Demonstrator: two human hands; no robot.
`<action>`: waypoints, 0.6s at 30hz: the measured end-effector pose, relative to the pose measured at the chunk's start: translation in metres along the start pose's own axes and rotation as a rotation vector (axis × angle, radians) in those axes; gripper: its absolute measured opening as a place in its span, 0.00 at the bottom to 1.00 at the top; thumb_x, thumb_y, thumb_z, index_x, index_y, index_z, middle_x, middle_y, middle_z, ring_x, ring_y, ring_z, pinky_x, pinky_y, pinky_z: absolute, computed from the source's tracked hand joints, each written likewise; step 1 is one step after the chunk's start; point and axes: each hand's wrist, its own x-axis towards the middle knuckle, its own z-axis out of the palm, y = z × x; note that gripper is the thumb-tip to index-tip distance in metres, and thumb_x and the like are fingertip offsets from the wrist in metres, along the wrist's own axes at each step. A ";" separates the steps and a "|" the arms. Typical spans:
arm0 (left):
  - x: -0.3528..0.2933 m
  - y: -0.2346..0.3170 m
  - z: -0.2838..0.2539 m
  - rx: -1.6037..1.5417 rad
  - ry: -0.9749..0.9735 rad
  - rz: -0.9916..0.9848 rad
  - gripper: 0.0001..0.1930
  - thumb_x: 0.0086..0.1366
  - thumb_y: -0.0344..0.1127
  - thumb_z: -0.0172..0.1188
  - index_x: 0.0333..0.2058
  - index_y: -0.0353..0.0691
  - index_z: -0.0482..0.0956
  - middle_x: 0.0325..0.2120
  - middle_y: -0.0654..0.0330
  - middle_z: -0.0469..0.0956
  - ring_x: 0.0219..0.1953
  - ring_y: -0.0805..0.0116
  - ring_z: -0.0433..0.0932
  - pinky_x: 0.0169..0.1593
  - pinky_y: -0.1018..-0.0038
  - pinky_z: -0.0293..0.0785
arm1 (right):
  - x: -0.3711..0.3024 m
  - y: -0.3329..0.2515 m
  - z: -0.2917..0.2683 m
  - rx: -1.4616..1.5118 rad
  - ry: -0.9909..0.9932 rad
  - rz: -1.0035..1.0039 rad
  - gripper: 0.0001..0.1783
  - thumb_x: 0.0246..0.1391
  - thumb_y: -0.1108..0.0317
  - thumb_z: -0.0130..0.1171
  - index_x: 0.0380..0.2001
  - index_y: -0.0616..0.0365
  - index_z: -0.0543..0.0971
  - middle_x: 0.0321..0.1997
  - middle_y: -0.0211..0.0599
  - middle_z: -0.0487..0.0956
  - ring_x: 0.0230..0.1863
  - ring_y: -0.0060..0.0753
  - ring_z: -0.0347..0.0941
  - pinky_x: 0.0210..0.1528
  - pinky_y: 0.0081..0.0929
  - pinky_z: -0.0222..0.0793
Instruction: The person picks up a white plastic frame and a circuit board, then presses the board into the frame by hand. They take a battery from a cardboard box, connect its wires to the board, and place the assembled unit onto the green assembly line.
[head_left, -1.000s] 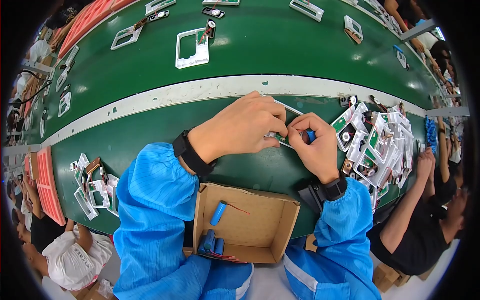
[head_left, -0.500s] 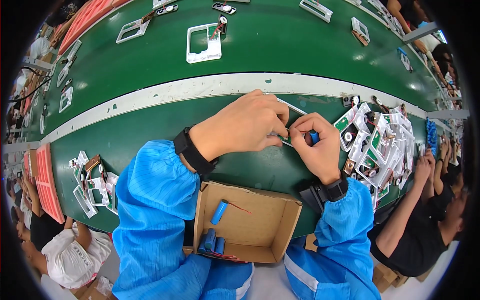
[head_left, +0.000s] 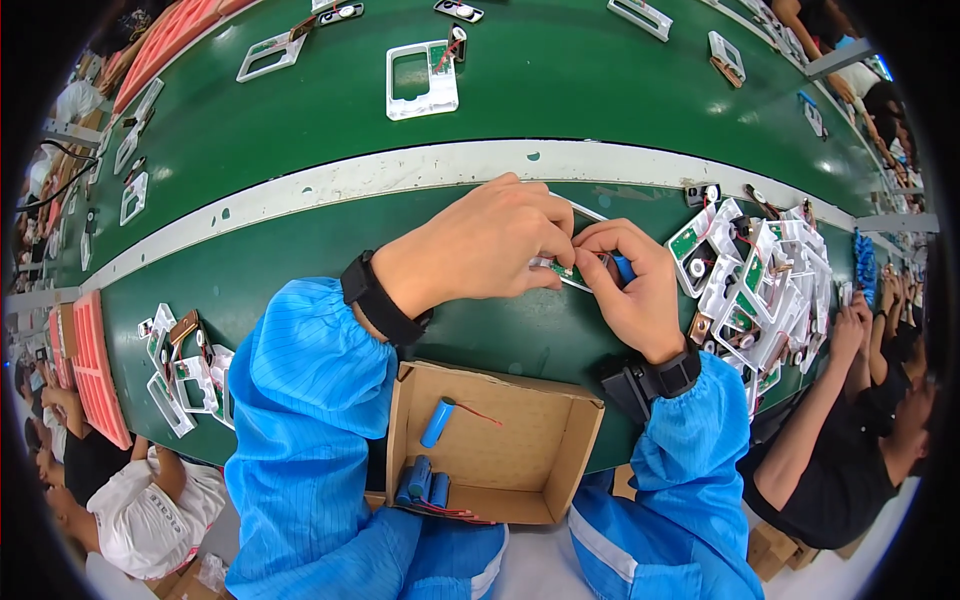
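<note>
My left hand [head_left: 500, 240] is closed in a pinch over a white plastic frame [head_left: 588, 213] with a green circuit board [head_left: 566, 272]; its fingertips hide what they grip. Close by on the right, my right hand [head_left: 637, 290] is closed too, with thumb and forefinger pinched near thin wires. A blue cylindrical battery [head_left: 625, 268] shows between its fingers. Both hands almost touch above the frame. Below them, an open cardboard box [head_left: 520, 440] at my lap holds several blue batteries with red leads, one [head_left: 437, 423] apart from the others.
A heap of white frames [head_left: 765, 290] with boards and speakers lies at right, a smaller pile [head_left: 195, 375] at left. Beyond a pale metal rail [head_left: 420, 172], a green belt [head_left: 560, 90] carries more frames. Red trays [head_left: 100, 370] stand far left. People sit on both sides.
Frames on the far belt have shifted slightly to the right. My hands stay over the same frame, their fingertips moving only a little.
</note>
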 end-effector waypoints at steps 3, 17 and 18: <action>0.001 0.001 -0.002 -0.003 -0.024 -0.012 0.08 0.48 0.34 0.73 0.29 0.45 0.86 0.30 0.66 0.78 0.37 0.63 0.76 0.44 0.66 0.68 | 0.000 -0.002 -0.004 0.001 -0.034 0.023 0.01 0.54 0.78 0.61 0.31 0.63 0.78 0.37 0.30 0.80 0.26 0.12 0.65 0.29 0.14 0.60; 0.001 0.002 -0.002 -0.012 -0.042 -0.015 0.09 0.46 0.30 0.73 0.29 0.44 0.85 0.31 0.66 0.78 0.37 0.62 0.75 0.43 0.67 0.68 | -0.001 -0.004 -0.002 0.003 -0.036 0.034 0.02 0.54 0.78 0.61 0.31 0.62 0.78 0.35 0.28 0.80 0.23 0.10 0.61 0.25 0.14 0.57; 0.001 0.001 -0.001 -0.007 -0.032 -0.005 0.09 0.46 0.30 0.73 0.29 0.44 0.85 0.31 0.66 0.78 0.37 0.62 0.75 0.43 0.67 0.68 | -0.001 -0.005 -0.002 0.004 -0.033 0.037 0.02 0.54 0.78 0.61 0.31 0.62 0.78 0.35 0.28 0.80 0.23 0.10 0.61 0.25 0.14 0.57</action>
